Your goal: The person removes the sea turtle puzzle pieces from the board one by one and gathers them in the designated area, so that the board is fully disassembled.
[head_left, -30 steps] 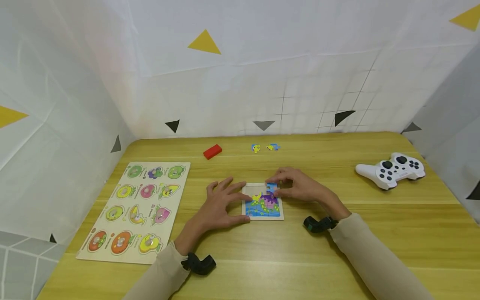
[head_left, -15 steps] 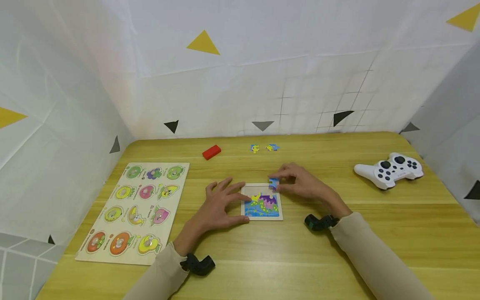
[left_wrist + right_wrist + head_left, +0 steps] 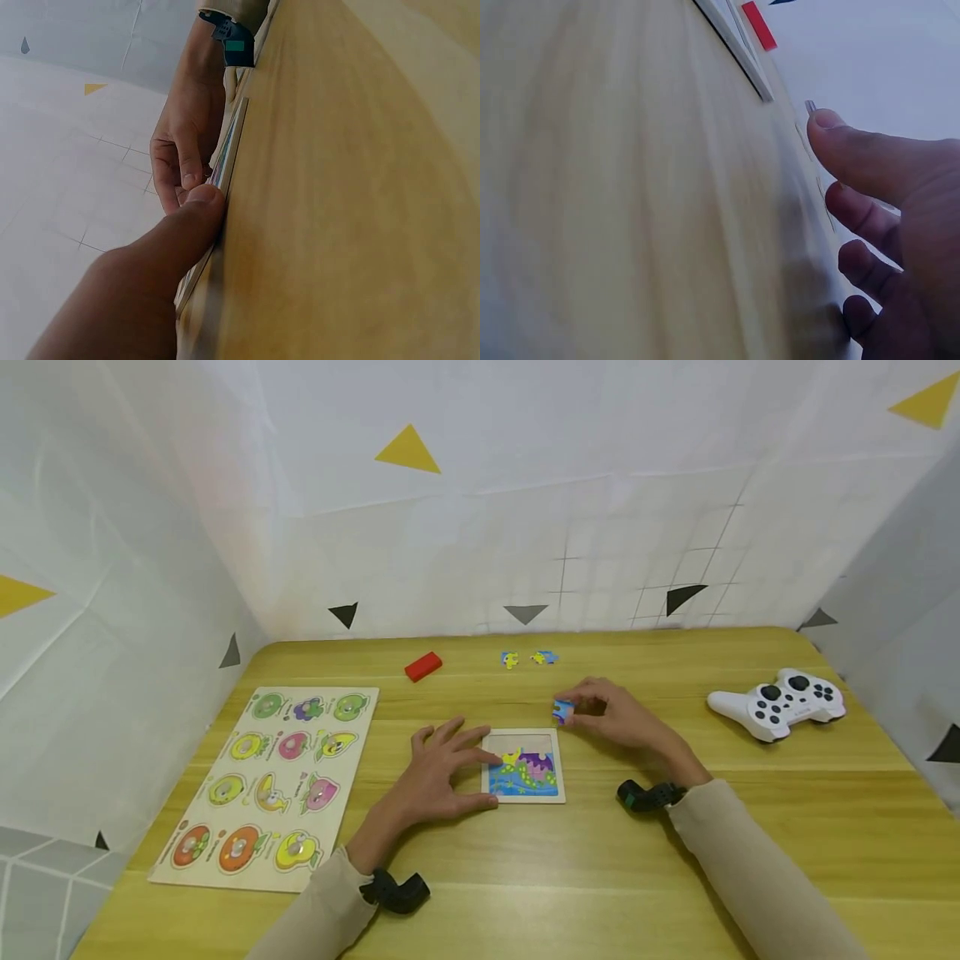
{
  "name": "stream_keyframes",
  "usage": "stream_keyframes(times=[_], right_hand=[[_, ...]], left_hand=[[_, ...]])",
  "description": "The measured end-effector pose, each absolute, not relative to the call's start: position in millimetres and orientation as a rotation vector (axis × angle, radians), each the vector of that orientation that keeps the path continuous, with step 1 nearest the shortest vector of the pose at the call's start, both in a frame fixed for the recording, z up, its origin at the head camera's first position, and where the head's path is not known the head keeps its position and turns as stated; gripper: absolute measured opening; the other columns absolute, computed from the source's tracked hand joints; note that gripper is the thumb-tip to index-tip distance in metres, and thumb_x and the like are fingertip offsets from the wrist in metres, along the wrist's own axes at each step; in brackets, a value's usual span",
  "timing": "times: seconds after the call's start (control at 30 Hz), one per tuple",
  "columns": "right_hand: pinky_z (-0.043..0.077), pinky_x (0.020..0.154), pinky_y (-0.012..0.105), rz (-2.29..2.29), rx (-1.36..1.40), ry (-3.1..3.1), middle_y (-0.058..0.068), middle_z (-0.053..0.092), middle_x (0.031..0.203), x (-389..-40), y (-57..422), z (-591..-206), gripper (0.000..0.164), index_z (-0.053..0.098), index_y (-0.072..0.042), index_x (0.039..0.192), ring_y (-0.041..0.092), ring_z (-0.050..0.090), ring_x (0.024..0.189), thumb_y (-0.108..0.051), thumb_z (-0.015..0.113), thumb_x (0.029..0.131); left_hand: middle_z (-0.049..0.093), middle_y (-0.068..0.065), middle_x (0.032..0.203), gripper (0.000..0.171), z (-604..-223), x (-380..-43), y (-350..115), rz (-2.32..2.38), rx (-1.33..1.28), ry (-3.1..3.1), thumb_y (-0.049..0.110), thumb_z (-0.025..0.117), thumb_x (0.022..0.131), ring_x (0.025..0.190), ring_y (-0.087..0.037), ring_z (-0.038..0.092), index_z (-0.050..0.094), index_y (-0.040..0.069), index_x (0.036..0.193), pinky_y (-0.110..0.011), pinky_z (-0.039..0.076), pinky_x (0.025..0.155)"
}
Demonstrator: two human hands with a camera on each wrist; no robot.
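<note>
A small square jigsaw puzzle [image 3: 536, 781] lies in its pale wooden frame, with its lower part filled by blue, green, yellow and purple pieces. Its upper strip shows bare backing. My left hand [image 3: 438, 777] is spread at the frame's left side, thumb at the near corner and a fingertip over the picture. In the left wrist view the thumb [image 3: 199, 206] touches the frame's edge. Beyond the frame's far right corner, my right hand [image 3: 618, 714] pinches a blue and purple puzzle piece [image 3: 562, 711] between thumb and fingers. The right wrist view shows that piece [image 3: 810, 107] edge-on at the thumb tip.
Loose yellow and blue puzzle pieces [image 3: 545, 657] lie near the table's back edge, beside a red block [image 3: 423, 667]. A wooden fruit peg board [image 3: 348, 777] covers the left side. At the right stands a white game controller [image 3: 780, 703]. White cloth hangs behind.
My right hand has lifted the puzzle piece from the puzzle's upper right part and carried it away to the right and back. The left hand stays at the frame.
</note>
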State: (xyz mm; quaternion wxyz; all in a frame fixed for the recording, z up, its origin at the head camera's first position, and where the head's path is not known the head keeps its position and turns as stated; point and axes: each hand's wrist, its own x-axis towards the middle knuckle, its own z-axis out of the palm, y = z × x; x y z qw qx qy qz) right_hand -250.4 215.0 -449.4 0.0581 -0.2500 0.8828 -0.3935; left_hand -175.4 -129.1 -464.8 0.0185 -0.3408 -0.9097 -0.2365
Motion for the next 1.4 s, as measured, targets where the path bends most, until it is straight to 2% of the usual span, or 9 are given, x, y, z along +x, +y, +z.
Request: stream_keyframes(times=[0.13, 0.33, 0.67, 0.97, 1.4], right_hand=[[0.047, 0.089, 0.035, -1.220, -0.735, 2.685, 0.006, 0.066, 0.115, -259.0, 223.0, -450.2, 0.038, 0.068, -0.015, 0.134, 0.022, 0.055, 0.101, -0.021, 0.072, 0.096], [0.044, 0.090, 0.040, -1.171, -0.699, 2.746, 0.010, 0.065, 0.116, -272.3, 236.3, -449.4, 0.038, 0.068, -0.012, 0.133, 0.024, 0.053, 0.101, -0.020, 0.072, 0.096], [0.044, 0.080, 0.034, -1.049, -0.724, 2.794, 0.010, 0.064, 0.110, -292.6, 250.8, -447.4, 0.037, 0.067, -0.009, 0.133, 0.023, 0.050, 0.090, -0.017, 0.070, 0.097], [0.048, 0.080, 0.034, -1.045, -0.674, 2.785, 0.014, 0.066, 0.110, -310.2, 254.9, -445.6, 0.034, 0.068, -0.006, 0.128, 0.023, 0.056, 0.087, -0.017, 0.070, 0.097], [0.047, 0.084, 0.036, -1.011, -0.640, 2.744, 0.015, 0.067, 0.111, -329.5, 256.3, -435.9, 0.035, 0.067, -0.007, 0.131, 0.024, 0.059, 0.093, -0.020, 0.068, 0.099]], left_hand=[[0.043, 0.003, 0.162, 0.051, -464.7, -175.8, -129.1, -0.744, -1.062, -2.802, 0.064, 0.071, 0.083, 0.155, -0.039, 0.025, 0.068, 0.038, 0.127, -0.065, 0.013, 0.114], [0.046, 0.001, 0.160, 0.050, -465.9, -175.7, -129.6, -0.743, -1.073, -2.764, 0.061, 0.074, 0.083, 0.153, -0.042, 0.028, 0.069, 0.037, 0.126, -0.067, 0.015, 0.112], [0.045, 0.001, 0.160, 0.050, -468.6, -175.9, -129.6, -0.739, -1.075, -2.773, 0.061, 0.073, 0.083, 0.154, -0.041, 0.026, 0.069, 0.037, 0.127, -0.067, 0.014, 0.112], [0.043, 0.003, 0.162, 0.050, -468.1, -175.6, -129.6, -0.716, -1.069, -2.799, 0.063, 0.072, 0.084, 0.155, -0.039, 0.025, 0.068, 0.039, 0.128, -0.065, 0.013, 0.114], [0.044, 0.004, 0.161, 0.049, -467.3, -175.0, -128.8, -0.722, -1.072, -2.777, 0.064, 0.071, 0.084, 0.154, -0.039, 0.026, 0.068, 0.040, 0.126, -0.066, 0.016, 0.112]])
